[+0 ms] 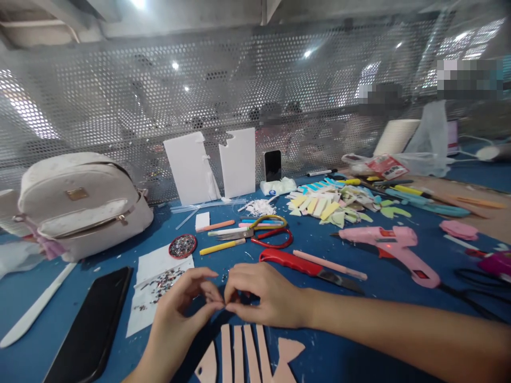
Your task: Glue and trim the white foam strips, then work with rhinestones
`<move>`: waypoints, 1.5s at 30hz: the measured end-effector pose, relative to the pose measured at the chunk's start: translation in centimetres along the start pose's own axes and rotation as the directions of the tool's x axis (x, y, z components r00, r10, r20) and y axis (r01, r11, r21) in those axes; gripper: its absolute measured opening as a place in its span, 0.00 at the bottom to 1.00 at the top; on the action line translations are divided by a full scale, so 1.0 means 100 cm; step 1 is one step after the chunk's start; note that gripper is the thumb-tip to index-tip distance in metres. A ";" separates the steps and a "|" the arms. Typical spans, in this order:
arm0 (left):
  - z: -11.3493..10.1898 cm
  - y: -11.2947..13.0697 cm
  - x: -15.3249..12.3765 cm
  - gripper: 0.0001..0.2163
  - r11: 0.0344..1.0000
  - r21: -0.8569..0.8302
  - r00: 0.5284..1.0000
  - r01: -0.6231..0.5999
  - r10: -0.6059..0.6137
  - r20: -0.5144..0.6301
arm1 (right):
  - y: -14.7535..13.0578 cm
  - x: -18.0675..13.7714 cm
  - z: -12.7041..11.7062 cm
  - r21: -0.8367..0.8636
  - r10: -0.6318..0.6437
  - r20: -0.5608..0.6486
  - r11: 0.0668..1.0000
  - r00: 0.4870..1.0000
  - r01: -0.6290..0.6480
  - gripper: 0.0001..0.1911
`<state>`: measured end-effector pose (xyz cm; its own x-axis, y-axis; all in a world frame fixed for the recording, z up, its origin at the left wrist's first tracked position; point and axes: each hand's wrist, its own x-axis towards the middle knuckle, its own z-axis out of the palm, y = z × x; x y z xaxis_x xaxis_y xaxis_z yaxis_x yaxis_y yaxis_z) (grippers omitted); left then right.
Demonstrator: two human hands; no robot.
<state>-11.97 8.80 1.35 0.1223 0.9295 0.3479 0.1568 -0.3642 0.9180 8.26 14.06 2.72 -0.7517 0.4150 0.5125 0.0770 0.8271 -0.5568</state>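
Fingertips of my left hand [179, 311] and my right hand [265, 295] meet in front of me, both hands curled into a pinch. Whatever lies between them is too small or hidden to make out. Just below are pink strips [238, 354] in a row, with a rounded pink head-shaped piece [207, 364] at their left and a pink tail-shaped piece [288, 359] at their right. Beside my left hand, a white paper sheet [139, 311] bears small dark, glittery bits [163, 282]. A red-handled knife [291, 261] lies beyond my right hand.
Scissors [275, 236], markers [222, 247] and a round red-rimmed dish of glitter [182, 246] lie farther out. Right are a pink glue gun [393, 247] and paper scraps [331, 205]. Left are a black phone [91, 324], a white plastic knife [40, 303] and a backpack [83, 202].
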 end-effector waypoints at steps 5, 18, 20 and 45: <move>0.000 0.004 0.001 0.19 0.989 -0.099 0.994 0.113 -0.112 0.017 | 0.002 -0.002 0.001 0.053 0.044 0.011 0.998 0.999 -0.045 0.02; 0.007 0.006 0.001 0.22 0.955 -0.233 0.982 0.181 -0.187 -0.001 | 0.002 -0.002 0.001 0.068 -0.021 -0.060 0.997 0.998 0.025 0.09; 0.007 0.004 -0.001 0.22 0.961 -0.214 0.985 0.172 -0.175 0.008 | 0.002 -0.003 0.001 0.052 -0.043 -0.067 0.998 0.997 0.047 0.06; 0.009 0.001 -0.009 0.16 0.995 -0.040 0.985 0.086 -0.079 0.153 | 0.037 0.005 -0.004 0.410 0.444 -0.597 0.885 0.668 -0.222 0.10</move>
<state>-11.15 7.87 0.91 0.2583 0.9356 0.2406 0.1272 -0.2799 0.9516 8.45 17.47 1.15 -0.0765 0.8708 0.4857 -0.0334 0.4846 -0.8741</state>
